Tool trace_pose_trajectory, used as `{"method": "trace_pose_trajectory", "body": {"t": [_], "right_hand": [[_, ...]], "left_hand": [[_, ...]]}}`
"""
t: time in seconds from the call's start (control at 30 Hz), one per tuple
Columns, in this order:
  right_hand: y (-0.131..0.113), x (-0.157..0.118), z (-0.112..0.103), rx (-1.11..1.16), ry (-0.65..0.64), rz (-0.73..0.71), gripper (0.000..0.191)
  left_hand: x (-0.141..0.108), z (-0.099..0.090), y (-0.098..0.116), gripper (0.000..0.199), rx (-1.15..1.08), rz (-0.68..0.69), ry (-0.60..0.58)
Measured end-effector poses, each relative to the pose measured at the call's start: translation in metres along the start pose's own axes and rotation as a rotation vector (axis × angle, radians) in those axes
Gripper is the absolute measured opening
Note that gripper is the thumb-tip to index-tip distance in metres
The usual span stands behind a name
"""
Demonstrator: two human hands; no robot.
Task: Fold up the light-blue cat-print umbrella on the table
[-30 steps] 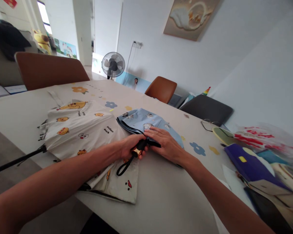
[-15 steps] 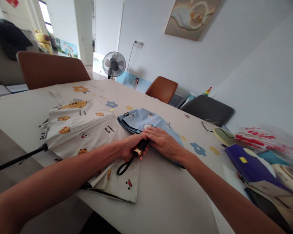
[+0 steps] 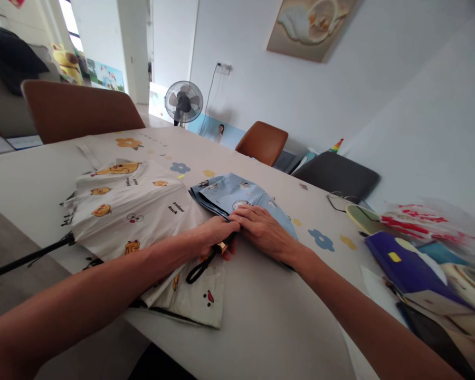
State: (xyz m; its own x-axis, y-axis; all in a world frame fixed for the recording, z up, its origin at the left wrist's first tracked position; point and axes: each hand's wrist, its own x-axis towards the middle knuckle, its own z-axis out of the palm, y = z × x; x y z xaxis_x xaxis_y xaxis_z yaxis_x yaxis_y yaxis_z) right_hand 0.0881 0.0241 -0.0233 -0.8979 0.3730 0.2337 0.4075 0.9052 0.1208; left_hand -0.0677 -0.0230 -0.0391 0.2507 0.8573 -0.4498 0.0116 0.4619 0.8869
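Observation:
My left hand (image 3: 214, 233) is closed around the black handle of a blue folding umbrella (image 3: 231, 190). Below the fist a gold ring (image 3: 220, 247) and a black wrist strap (image 3: 199, 270) stick out. My right hand (image 3: 266, 230) lies over the near side of the blue canopy, fingers together and gripping it close to the handle, touching the left hand. The canopy is gathered loosely on the table, with its dark edge to the left. Under my left forearm rests a white umbrella (image 3: 111, 206) with yellow duck prints, partly folded, its black shaft (image 3: 27, 257) pointing left.
The white table (image 3: 285, 311) has flower prints. On its right lie glasses (image 3: 342, 199), a purple case (image 3: 407, 269), a plastic bag (image 3: 431, 224) and a dark flat item (image 3: 431, 338). Brown chairs (image 3: 83, 111) and a grey chair (image 3: 336, 177) surround it; a fan (image 3: 184, 103) stands behind.
My left hand has shifted slightly up along the handle, turning it a little, so less of the handle shows. The right hand stays on the blue umbrella. The view has tilted slightly.

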Motion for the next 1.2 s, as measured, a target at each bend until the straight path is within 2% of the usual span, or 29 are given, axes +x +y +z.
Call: {"method": "trace_pose_trajectory", "body": {"t": [0.2, 0.4, 0.6, 0.7, 1.03, 1.2], "right_hand": [[-0.001, -0.005, 0.008, -0.077, -0.017, 0.028, 0.032], [-0.005, -0.009, 0.020, -0.117, 0.008, 0.063, 0.039], [-0.003, -0.006, 0.019, -0.020, 0.005, 0.100, 0.037], [-0.001, -0.004, 0.015, 0.083, -0.025, 0.114, 0.037], [-0.001, 0.000, 0.011, 0.223, -0.009, 0.136, 0.045], [-0.002, -0.001, 0.005, 0.191, 0.010, 0.101, 0.049]], "left_hand": [[0.002, -0.002, -0.002, 0.014, 0.129, 0.086, 0.051], [0.002, -0.003, -0.001, 0.022, 0.056, 0.089, -0.059], [0.000, -0.008, -0.001, 0.031, 0.207, 0.198, -0.129], [0.000, -0.008, -0.002, 0.029, 0.215, 0.184, -0.144], [0.017, -0.010, -0.013, 0.017, 0.292, 0.106, -0.007], [0.011, -0.010, -0.007, 0.015, 0.208, 0.092, -0.051]]}}
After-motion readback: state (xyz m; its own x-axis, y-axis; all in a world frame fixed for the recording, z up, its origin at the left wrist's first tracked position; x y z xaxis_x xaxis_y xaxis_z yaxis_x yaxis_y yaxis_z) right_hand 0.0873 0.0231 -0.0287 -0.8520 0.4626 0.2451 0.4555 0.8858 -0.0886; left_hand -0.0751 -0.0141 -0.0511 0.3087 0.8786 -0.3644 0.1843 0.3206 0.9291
